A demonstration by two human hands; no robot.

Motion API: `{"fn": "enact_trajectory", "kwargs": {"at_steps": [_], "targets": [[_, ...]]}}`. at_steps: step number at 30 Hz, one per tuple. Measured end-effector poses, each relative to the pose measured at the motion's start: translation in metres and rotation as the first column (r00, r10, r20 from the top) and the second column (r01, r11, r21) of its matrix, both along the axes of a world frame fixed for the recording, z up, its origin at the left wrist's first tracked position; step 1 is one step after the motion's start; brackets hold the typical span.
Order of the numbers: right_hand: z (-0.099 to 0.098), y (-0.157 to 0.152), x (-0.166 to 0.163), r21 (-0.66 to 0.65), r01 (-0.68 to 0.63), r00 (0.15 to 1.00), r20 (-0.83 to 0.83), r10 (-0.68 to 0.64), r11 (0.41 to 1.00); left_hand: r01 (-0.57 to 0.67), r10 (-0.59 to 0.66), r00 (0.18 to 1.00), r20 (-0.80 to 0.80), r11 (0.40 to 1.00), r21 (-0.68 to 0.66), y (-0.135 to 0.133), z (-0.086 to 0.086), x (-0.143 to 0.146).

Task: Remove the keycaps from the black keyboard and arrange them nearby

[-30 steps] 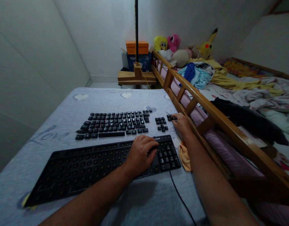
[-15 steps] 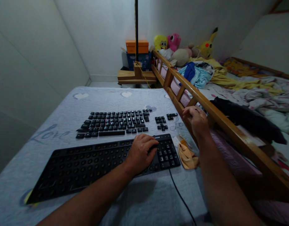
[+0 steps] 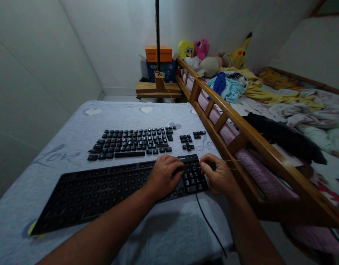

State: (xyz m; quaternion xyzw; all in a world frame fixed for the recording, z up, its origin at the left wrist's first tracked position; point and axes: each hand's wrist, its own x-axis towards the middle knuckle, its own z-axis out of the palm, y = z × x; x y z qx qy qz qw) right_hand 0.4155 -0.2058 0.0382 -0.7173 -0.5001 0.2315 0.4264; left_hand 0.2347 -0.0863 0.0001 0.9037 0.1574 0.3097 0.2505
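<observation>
A black keyboard [image 3: 103, 195] lies at a slant on the bed, most of its keycaps off and only the number pad keys [image 3: 193, 181] still on it. My left hand [image 3: 165, 175] rests on the keyboard just left of the number pad, its fingers curled down against it. My right hand [image 3: 217, 175] pinches a wire keycap puller [image 3: 212, 165] over the pad's upper right; thin wire loops stick out to the right, and its other end reaches the keys. Loose keycaps [image 3: 136, 141] lie in keyboard order behind the keyboard, with smaller groups [image 3: 186, 139] to the right.
The keyboard's cable [image 3: 209, 222] runs toward me over the light blue bedspread [image 3: 119, 114]. A wooden bed rail [image 3: 227, 110] borders the right side, close to my right arm. Beyond it are clothes [image 3: 227, 88] and plush toys [image 3: 210, 66]. A wooden stand [image 3: 158, 88] is at the far end.
My right hand has come down and left from beside the rail to the number pad, bringing the keycap puller. It now covers where the orange cloth was visible. My left hand stays on the keyboard.
</observation>
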Motion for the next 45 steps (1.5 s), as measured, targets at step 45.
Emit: {"fn": "enact_trajectory", "kwargs": {"at_steps": [45], "targets": [[-0.017, -0.004, -0.001, 0.125, -0.028, 0.982, 0.187, 0.004, 0.992, -0.004, 0.004, 1.0, -0.009, 1.0, 0.005, 0.0, -0.002, 0.0]]}}
